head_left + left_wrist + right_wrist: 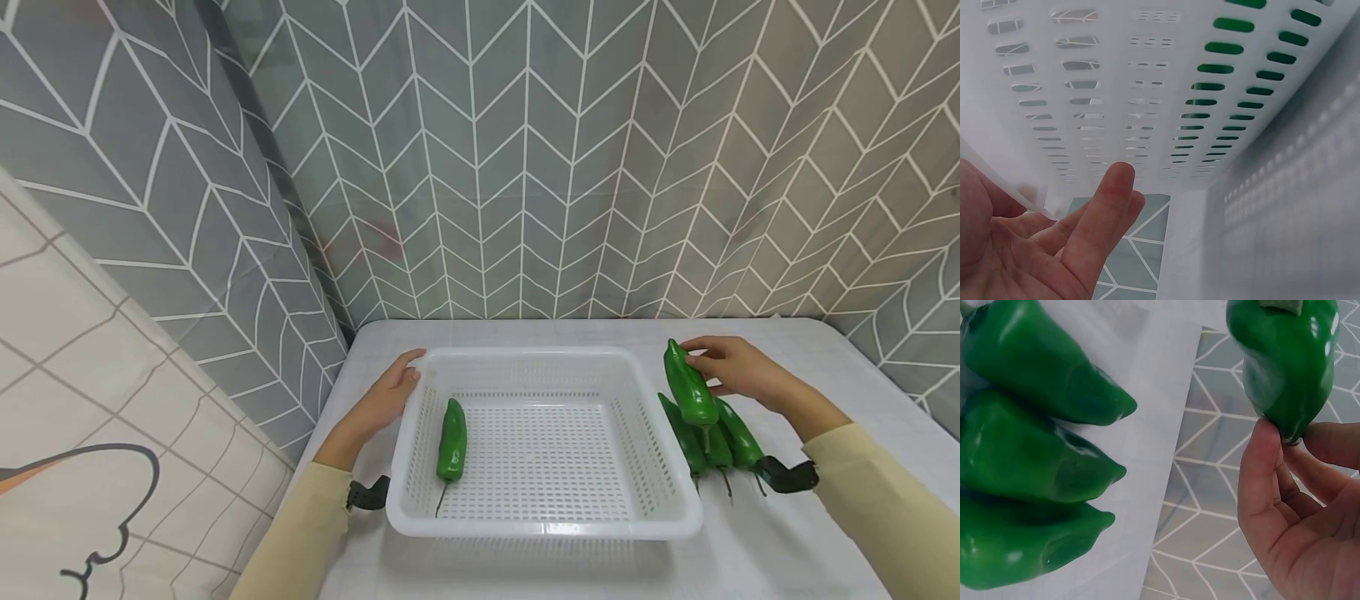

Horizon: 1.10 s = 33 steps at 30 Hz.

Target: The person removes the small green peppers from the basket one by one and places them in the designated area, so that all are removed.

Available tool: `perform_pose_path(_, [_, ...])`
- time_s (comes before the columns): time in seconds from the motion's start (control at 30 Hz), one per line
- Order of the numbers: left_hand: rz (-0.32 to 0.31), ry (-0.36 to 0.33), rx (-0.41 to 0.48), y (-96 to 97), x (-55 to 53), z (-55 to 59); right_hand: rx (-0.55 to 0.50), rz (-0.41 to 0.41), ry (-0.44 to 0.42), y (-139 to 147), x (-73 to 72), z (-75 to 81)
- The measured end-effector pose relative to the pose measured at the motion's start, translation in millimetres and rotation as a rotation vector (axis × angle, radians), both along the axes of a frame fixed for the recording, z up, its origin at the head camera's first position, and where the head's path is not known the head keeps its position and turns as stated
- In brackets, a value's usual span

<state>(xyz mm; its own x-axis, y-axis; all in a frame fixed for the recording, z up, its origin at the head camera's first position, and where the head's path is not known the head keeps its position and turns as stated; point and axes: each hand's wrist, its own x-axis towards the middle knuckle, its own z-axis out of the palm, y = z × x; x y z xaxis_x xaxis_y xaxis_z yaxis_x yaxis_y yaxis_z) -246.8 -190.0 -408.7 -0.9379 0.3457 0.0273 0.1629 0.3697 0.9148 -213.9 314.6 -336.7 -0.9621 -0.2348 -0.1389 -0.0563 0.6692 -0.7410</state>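
Observation:
My right hand (pixel 738 367) pinches a green pepper (pixel 687 385) near its tip, between thumb and fingers. In the right wrist view the held pepper (pixel 1290 362) hangs off the fingertips, apart from the other peppers. Three more green peppers (pixel 738 433) lie side by side on the table beneath it, right of a white plastic basket (pixel 543 528). At the basket's far left corner my left hand (pixel 386 396) holds the rim, its fingers along the outer wall in the left wrist view. One green pepper (pixel 452 442) lies inside the basket, near the left wall.
The basket, with perforated walls and floor, stands on a table with a white cloth (pixel 517 571). Behind the table hangs a grey curtain with a white chevron pattern (pixel 525 167). A black strap (pixel 787 475) sits at the right wrist.

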Motion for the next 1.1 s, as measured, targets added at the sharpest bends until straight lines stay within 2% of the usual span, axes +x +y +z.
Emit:
perform_pose_path(0.5, [-0.003,0.013,-0.011,-0.8,0.6,-1.0,0.047,-0.043,0.015,20.8,2.8,-7.9])
perform_pose_path(1.1, [0.002,0.007,0.005,-0.1,-0.1,-1.6,0.091,-0.111,0.008,51.0,2.2,-31.2])
